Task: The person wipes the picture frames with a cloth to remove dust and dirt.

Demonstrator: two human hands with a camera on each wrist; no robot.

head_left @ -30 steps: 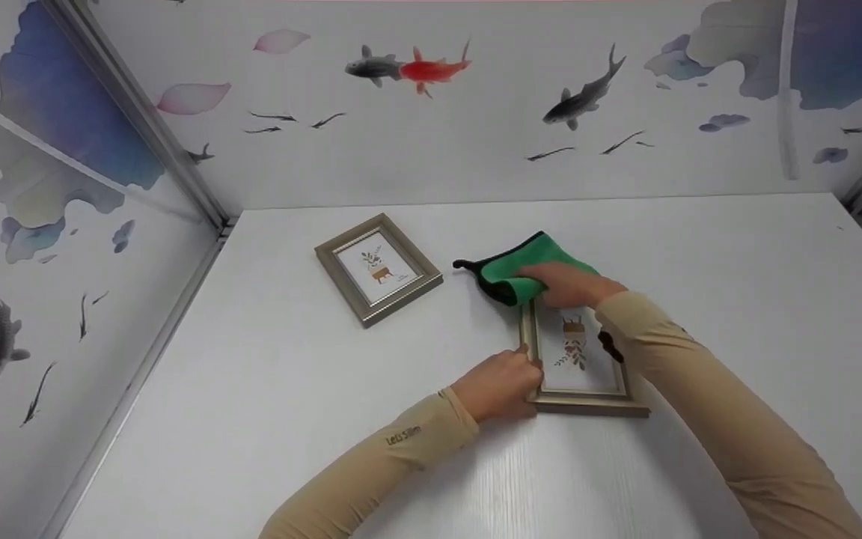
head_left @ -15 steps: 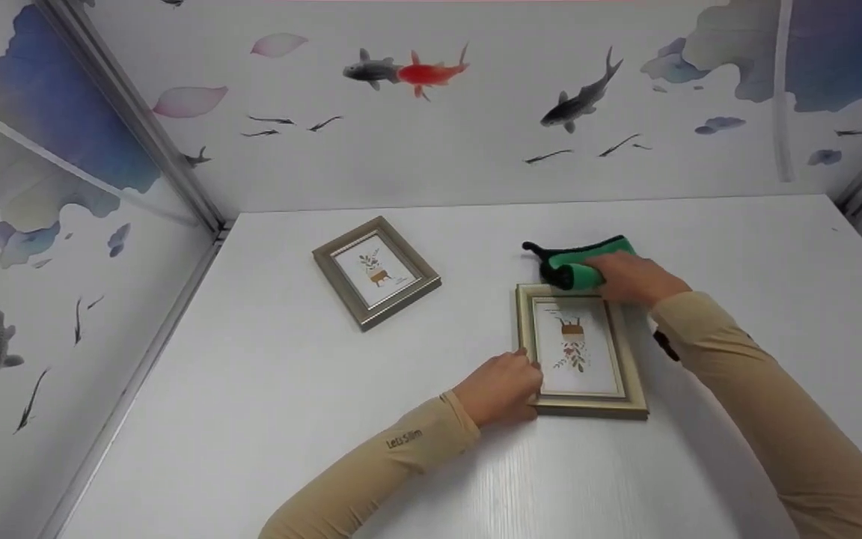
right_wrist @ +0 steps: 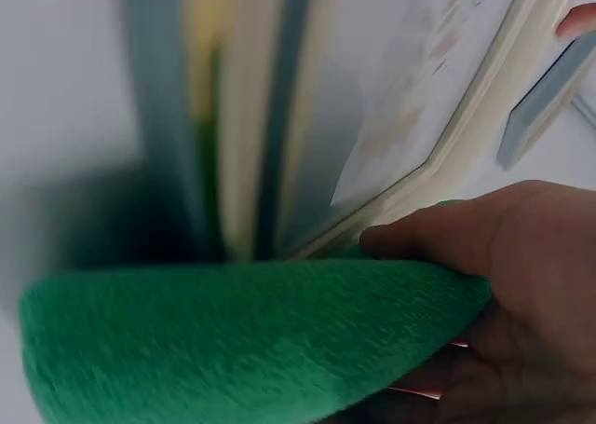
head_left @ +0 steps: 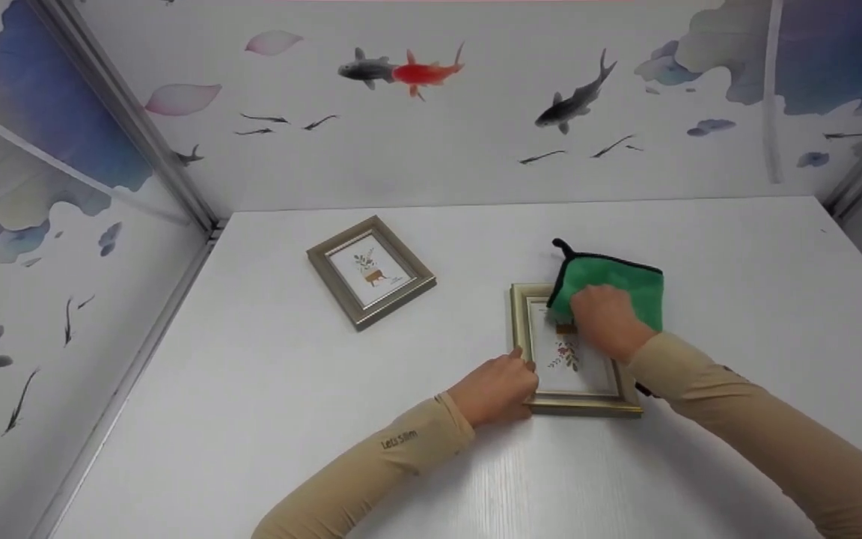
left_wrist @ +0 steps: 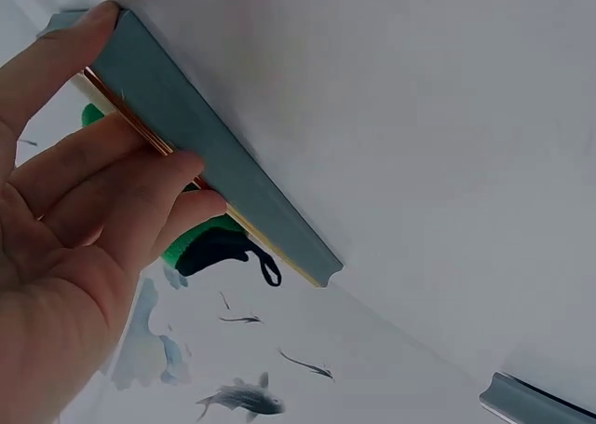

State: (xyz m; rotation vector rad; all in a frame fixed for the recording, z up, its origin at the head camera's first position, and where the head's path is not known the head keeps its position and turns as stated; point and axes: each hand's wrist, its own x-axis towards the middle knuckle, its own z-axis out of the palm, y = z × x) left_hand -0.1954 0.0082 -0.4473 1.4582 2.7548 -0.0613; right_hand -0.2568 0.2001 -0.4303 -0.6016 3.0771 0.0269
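Note:
A gold-toned picture frame lies on the white table, its plant print upside down in the head view. My left hand grips the frame's left side near the lower corner. In the left wrist view, fingers lie along the inner edge of the side rail, and one digit reaches over its end. A green cloth with black edging and a loop is bunched in my right hand. That hand holds it over the upper part of the frame, covering some of the print. The right wrist view shows the cloth against the frame's edge.
A second picture frame with a similar plant print lies tilted on the table to the left. Behind the table rises a white wall painted with fish, and another painted wall stands along the left.
My right hand moved the cloth from the left over the frame's top edge to the right, then back down onto the upper print. The left hand has kept its grip.

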